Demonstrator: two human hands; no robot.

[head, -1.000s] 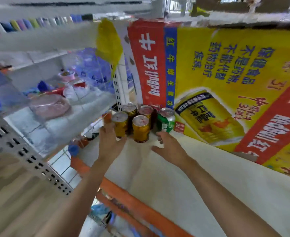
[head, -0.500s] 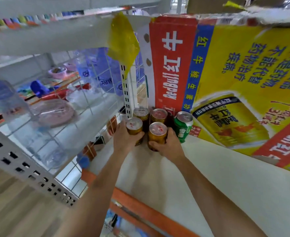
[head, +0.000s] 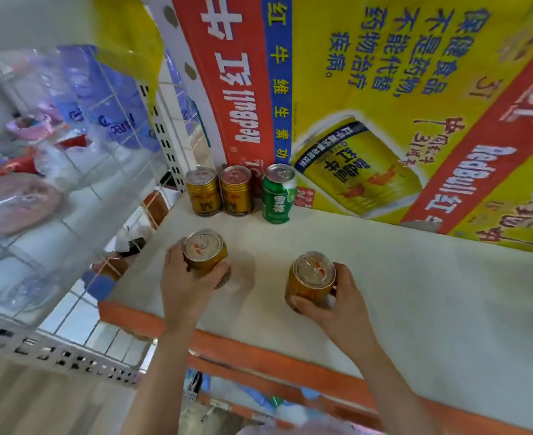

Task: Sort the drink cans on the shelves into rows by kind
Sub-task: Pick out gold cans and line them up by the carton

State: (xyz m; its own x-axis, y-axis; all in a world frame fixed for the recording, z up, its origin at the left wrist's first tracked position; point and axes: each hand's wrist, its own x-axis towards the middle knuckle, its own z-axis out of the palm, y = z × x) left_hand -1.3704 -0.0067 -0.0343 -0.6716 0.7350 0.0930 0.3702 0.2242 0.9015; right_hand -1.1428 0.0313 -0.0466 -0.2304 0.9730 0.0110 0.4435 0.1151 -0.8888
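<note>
Both hands are loaded now — my left hand [head: 185, 285] grips one gold can [head: 205, 253], my right hand [head: 337, 304] is wrapped around another gold can [head: 311, 281]. Half a second ago these two stood in the back cluster; I've since drawn them toward the front of the shelf [head: 415, 293]. Left behind against the cardboard box [head: 384, 89] are two gold cans [head: 219, 191] with a green can [head: 278, 194] just beside them — so I'd judge the golds can form their own row.
</note>
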